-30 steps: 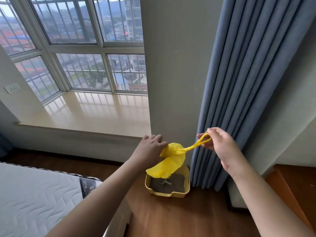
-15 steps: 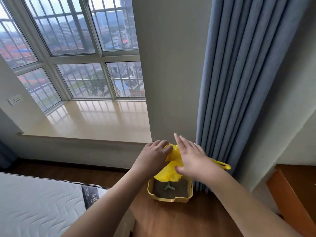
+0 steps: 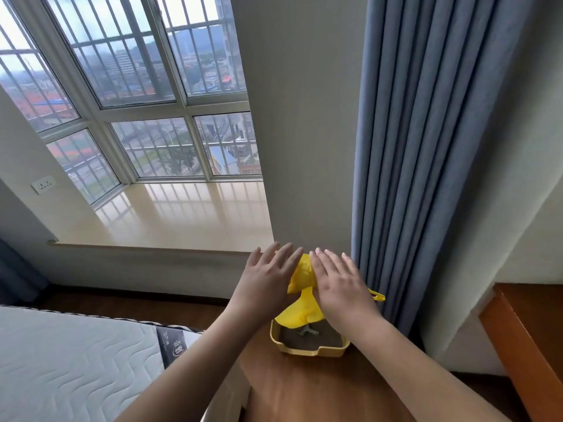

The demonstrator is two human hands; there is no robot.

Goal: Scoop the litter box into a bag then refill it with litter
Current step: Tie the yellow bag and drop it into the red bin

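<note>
A yellow plastic bag (image 3: 300, 277) is pressed between my two flat palms, above the litter box. My left hand (image 3: 265, 278) lies on its left side with straight fingers. My right hand (image 3: 338, 281) lies on its right side, fingers straight too. A bag handle (image 3: 377, 296) sticks out to the right of my right hand, and the rest of the bag hangs below my palms. The yellow litter box (image 3: 307, 350) sits on the wooden surface below, with dark grey litter and a small grey scoop (image 3: 307, 331) lying in it.
A blue curtain (image 3: 426, 147) hangs just right of the box. A grey wall pillar (image 3: 301, 132) stands behind it. A white mattress (image 3: 76, 360) lies at the lower left. A wooden table edge (image 3: 524, 345) is at the right. The window sill (image 3: 182, 214) is behind.
My right hand let go of the stretched handle and came in to the bag. My left hand opened from a grip. Both palms now press the bag flat between them.
</note>
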